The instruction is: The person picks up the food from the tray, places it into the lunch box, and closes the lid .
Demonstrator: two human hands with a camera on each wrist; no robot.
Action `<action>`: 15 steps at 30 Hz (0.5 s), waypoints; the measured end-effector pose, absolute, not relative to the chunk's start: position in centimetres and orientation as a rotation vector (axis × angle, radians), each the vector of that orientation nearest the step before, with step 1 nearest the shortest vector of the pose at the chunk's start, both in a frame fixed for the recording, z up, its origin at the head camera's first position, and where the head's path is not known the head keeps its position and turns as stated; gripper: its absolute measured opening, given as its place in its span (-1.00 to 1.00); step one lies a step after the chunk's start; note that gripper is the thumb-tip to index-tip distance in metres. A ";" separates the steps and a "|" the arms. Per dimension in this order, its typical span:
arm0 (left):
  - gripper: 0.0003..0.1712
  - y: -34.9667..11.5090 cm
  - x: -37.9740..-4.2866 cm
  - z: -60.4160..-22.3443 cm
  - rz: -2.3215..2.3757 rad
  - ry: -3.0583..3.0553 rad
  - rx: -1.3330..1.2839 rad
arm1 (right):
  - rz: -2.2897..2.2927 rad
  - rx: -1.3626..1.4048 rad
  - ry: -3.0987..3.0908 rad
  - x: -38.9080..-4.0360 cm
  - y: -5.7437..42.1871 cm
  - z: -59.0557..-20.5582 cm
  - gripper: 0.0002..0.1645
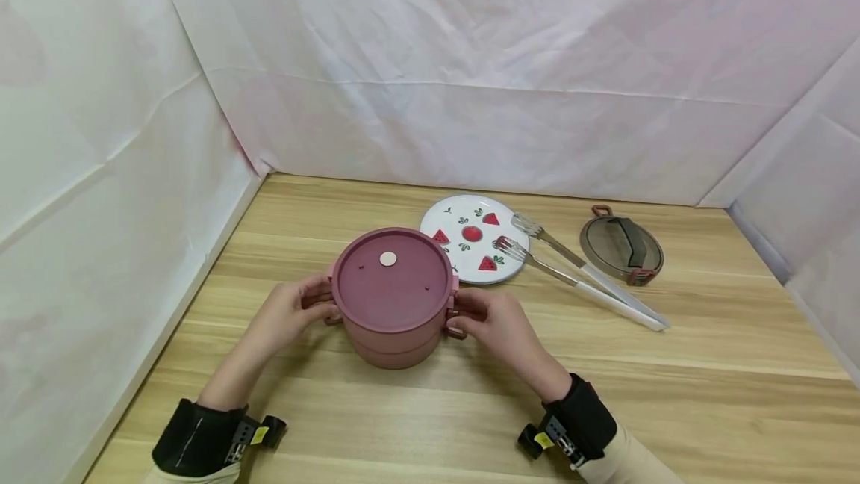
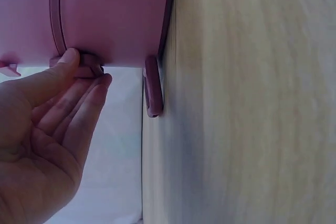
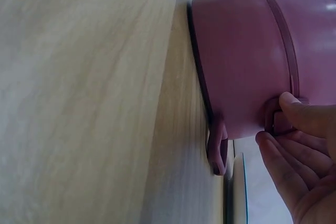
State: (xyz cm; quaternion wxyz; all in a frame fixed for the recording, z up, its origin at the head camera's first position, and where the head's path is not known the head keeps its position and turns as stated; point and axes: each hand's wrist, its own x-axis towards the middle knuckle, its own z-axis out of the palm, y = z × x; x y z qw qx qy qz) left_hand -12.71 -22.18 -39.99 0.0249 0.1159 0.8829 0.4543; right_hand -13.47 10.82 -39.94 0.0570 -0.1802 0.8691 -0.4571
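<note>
A round dark-pink lunch box (image 1: 395,282) of stacked tiers stands upright on the wooden table, its lid on, with a pale button on top. My left hand (image 1: 291,311) pinches a clasp (image 2: 90,66) on its left side, thumb at the seam between tiers and fingers below. On the opposite side my right hand (image 1: 496,323) does the same, thumb and fingertips at the right clasp (image 3: 278,119). A loop handle (image 2: 153,88) juts out near the base, below the left hand. Another loop handle (image 3: 216,150) shows in the right wrist view.
Behind the box lies a white plate (image 1: 463,209) with watermelon pictures. Metal tongs (image 1: 584,264) with fork-like ends and white handles rest partly over it. A round smoky lid (image 1: 608,249) with a dark strap lies farther right. White cloth (image 1: 470,95) walls surround the table.
</note>
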 end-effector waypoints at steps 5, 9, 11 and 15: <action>-0.61 -22.3 -12.7 -40.2 1.434 2.732 0.393 | -1.389 -0.602 2.632 -13.6 10.9 -39.7 -0.59; -0.60 -22.3 -12.8 -39.9 1.429 2.740 0.410 | -1.374 -0.625 2.651 -13.8 10.9 -39.6 -0.59; -0.62 -22.3 -12.9 -39.8 1.422 2.732 0.419 | -1.371 -0.607 2.648 -13.8 10.9 -39.7 -0.58; -0.64 -22.3 -12.9 -39.6 1.396 2.721 0.405 | -1.392 -0.565 2.608 -13.6 10.8 -39.9 -0.57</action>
